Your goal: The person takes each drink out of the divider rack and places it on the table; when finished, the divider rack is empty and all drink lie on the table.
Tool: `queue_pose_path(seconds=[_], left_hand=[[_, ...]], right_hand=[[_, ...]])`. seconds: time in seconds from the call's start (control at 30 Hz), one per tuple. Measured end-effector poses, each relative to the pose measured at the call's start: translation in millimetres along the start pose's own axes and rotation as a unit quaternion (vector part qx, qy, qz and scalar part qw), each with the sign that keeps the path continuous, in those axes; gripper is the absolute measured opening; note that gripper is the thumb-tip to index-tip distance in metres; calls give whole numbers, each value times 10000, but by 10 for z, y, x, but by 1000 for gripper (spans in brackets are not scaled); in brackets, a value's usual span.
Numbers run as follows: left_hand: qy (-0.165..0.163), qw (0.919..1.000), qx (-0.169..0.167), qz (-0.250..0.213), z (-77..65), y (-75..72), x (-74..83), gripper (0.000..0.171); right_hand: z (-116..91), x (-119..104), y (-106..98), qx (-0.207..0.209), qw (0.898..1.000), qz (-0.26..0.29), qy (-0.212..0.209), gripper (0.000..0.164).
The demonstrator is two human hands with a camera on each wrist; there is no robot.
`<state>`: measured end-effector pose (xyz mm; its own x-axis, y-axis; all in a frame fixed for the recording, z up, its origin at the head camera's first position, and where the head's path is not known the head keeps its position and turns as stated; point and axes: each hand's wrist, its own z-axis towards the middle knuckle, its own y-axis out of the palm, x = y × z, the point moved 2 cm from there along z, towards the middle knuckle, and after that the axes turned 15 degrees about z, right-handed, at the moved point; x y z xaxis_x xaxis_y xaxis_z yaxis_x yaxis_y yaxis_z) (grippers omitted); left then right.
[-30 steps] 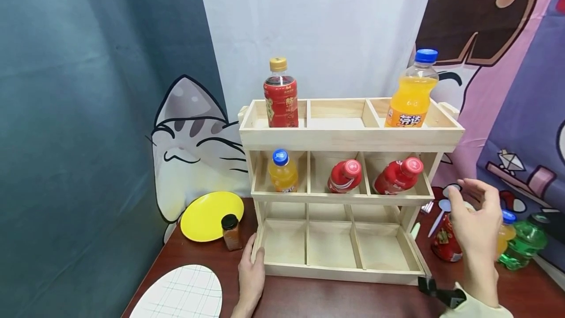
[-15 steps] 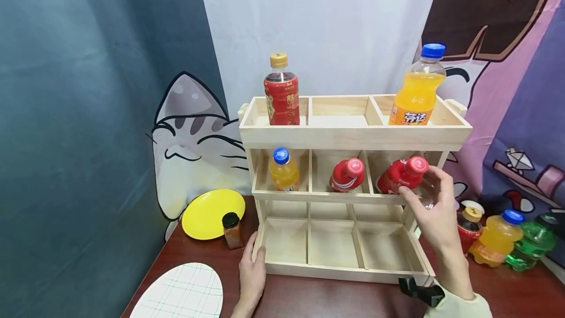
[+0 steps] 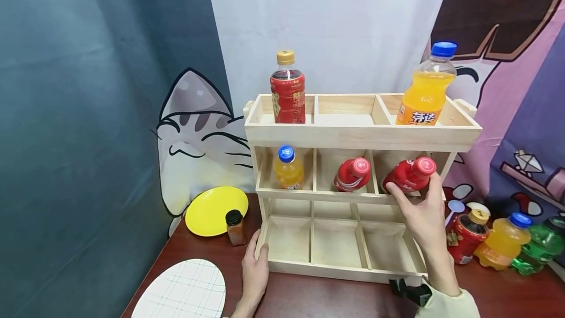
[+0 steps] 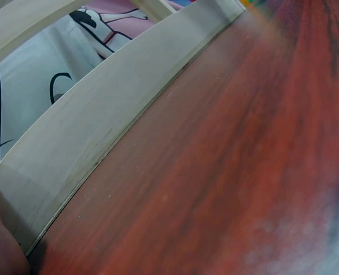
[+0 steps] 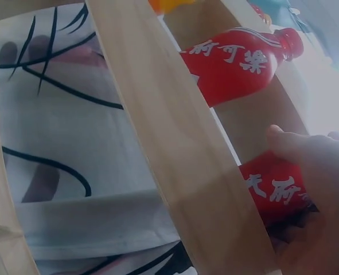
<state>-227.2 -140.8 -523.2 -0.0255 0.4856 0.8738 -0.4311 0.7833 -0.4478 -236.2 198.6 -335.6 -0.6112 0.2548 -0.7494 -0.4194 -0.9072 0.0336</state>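
Note:
A three-tier wooden rack (image 3: 362,136) stands on the table. My left hand (image 3: 255,271) holds its lower left front corner, thumb and fingers on either side of the edge; in the left wrist view only a bit of the hand (image 4: 3,229) shows by the front board. On the middle tier, my right hand (image 3: 425,220) grips a red cola bottle (image 3: 406,174) leaning in the right compartment. The right wrist view shows the thumb (image 5: 287,140) across that bottle. Another red bottle (image 3: 348,175) leans in the middle compartment, and a small orange drink bottle (image 3: 289,171) stands in the left one.
On the top tier are a dark drink bottle (image 3: 288,94) and an orange soda bottle (image 3: 425,92). Right of the rack stand a red-labelled bottle (image 3: 465,239), an orange bottle (image 3: 503,244) and a green bottle (image 3: 540,247). Left lie a yellow plate (image 3: 207,215), spice jar (image 3: 236,232) and white plate (image 3: 181,288).
My right hand has come from above the bottles at the right to the red bottle on the middle tier and now grips it. The left hand stays at the rack's corner.

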Motion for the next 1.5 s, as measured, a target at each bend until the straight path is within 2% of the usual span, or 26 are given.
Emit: queue_pose_path(seconds=[0.23, 0.3, 0.47, 0.67, 0.8, 1.03, 1.3, 1.5], left_hand=[[2, 10000, -45, 0, -15, 14, -11, 42], [13, 10000, -58, 27, -15, 15, -19, 42], [66, 9999, -45, 78, 2, 8, -14, 42], [-2, 10000, -3, 20, -5, -1, -5, 41], [68, 10000, 33, -6, 13, 8, -7, 41], [145, 9999, 83, 13, 26, 8, -13, 41], [143, 9999, 57, 20, 28, 8, 6, 40], [72, 10000, 28, 29, 27, 2, -1, 41]], right_hand=[[-13, 42, -26, 214, 9996, -25, -176, 78], [-11, 118, -43, 261, 9994, 2, -209, 80], [4, 108, -34, 277, 9987, 179, -387, 79], [16, 38, -44, 243, 9958, 542, -699, 78], [26, -36, -85, 286, 9940, 677, -808, 78], [42, -140, -148, 514, 9922, 833, -766, 72], [51, -221, -311, 1090, 9858, 843, -958, 63], [79, -183, -427, 1585, 9736, 1235, -1083, 57]])
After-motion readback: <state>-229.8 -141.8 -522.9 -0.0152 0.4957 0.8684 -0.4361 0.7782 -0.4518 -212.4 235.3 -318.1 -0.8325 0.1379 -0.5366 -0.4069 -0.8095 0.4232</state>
